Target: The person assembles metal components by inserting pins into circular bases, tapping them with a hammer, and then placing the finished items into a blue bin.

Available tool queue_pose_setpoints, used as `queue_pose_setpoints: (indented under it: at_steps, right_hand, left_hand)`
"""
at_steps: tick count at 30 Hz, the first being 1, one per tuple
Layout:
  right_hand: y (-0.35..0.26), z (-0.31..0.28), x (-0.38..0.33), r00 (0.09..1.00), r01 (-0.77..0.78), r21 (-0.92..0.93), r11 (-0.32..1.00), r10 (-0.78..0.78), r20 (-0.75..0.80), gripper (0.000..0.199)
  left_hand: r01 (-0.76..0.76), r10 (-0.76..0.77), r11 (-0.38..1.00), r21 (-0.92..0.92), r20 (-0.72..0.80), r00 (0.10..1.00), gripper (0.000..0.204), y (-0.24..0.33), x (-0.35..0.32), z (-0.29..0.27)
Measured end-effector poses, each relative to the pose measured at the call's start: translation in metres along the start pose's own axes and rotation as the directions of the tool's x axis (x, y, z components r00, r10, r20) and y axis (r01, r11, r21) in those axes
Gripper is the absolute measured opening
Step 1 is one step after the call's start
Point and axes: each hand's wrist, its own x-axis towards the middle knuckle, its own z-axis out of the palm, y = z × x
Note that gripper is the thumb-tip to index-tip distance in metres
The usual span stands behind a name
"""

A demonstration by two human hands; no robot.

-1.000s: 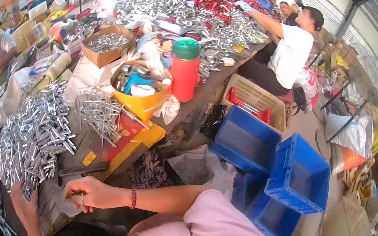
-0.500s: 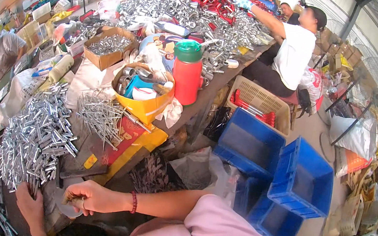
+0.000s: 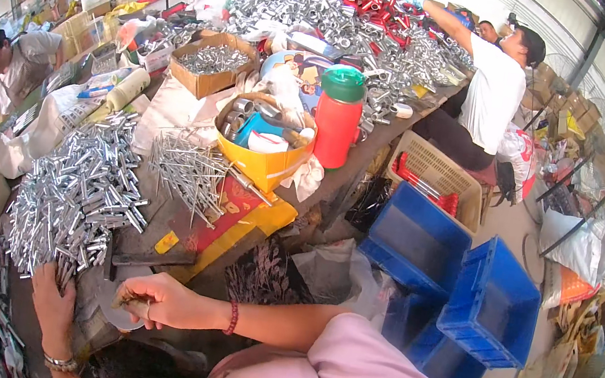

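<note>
My left hand (image 3: 52,308) is at the near edge of a large heap of short silvery metal pins (image 3: 78,198), its fingers stretched out and touching the lowest ones. Beside it, my right hand (image 3: 174,303) is closed, thumb against fingers, around something brownish that I cannot make out. Under that hand lies a pale, see-through round piece (image 3: 114,311), partly covered by the fingers. Just beyond, a dark flat bar (image 3: 154,257) rests on the bench next to the heap. Long thin metal rods (image 3: 188,172) are piled farther off.
A yellow tub (image 3: 263,167) of mixed parts and a red bottle with a green lid (image 3: 337,120) stand mid-bench. Blue crates (image 3: 493,303) and a beige basket (image 3: 442,171) are at the right. Co-workers sit around a far heap of metal fittings (image 3: 304,21).
The whole view has shifted, so bench and crates appear farther right. Both hands keep nearly the same places, the left still at the pins and the right still closed.
</note>
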Motion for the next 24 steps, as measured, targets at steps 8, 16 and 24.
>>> queue_pose_setpoints:
  at_steps: [8, 16, 24]
  right_hand:
    - [0.000, -0.001, 0.000, 1.000, 0.019, 0.016, 1.000, -0.020, 0.012, 0.017]
    - [0.001, -0.002, -0.005, 1.000, 0.027, 0.051, 0.998, -0.028, 0.006, 0.021]
    - [0.001, -0.001, -0.001, 0.999, -0.006, 0.054, 0.999, 0.004, 0.034, 0.022]
  left_hand:
    - [-0.013, 0.010, 0.998, 0.068, 0.050, 0.999, 0.038, -0.004, -0.007, 0.006]
    - [-0.126, 0.124, 0.990, 0.059, 0.030, 0.992, 0.041, -0.020, -0.014, 0.016]
    - [-0.036, 0.051, 0.986, -0.163, 0.087, 0.995, 0.029, -0.007, -0.046, -0.022]
